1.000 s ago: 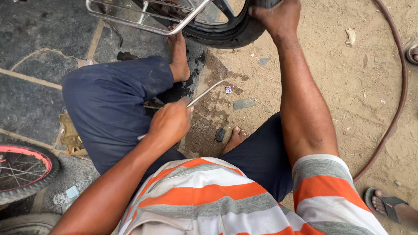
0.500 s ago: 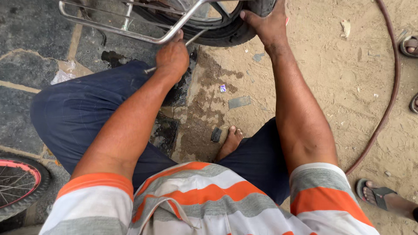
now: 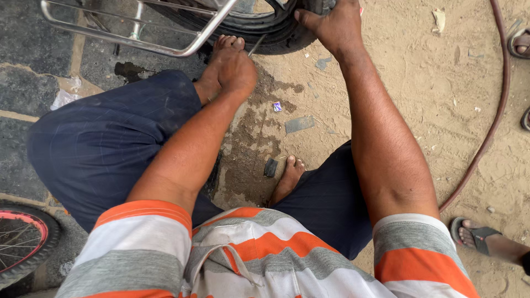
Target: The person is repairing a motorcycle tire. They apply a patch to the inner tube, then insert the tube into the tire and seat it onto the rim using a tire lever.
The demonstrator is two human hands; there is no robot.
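I sit on the ground in dark blue trousers and an orange, grey and white striped shirt. My left hand (image 3: 236, 70) is closed around a thin metal lever (image 3: 255, 45) whose tip points up at a black tyre (image 3: 265, 30). My right hand (image 3: 334, 25) presses on that tyre at the top of the view, fingers spread over the rubber. A chrome carrier rack (image 3: 138, 41) juts out left of the tyre, just above my left hand. My bare foot (image 3: 287, 179) rests on the sand between my legs.
A reddish hose (image 3: 494, 116) curves down the sandy ground on the right. Another person's sandalled foot (image 3: 488, 237) is at the lower right, more sandals at the right edge. A red-rimmed bicycle wheel (image 3: 22, 243) sits at the lower left. A wet dark patch and small scraps lie on the sand.
My left hand has carried the metal lever from near my knee up to the tyre. My right hand has stayed on the tyre. The view has moved closer to the wheel.
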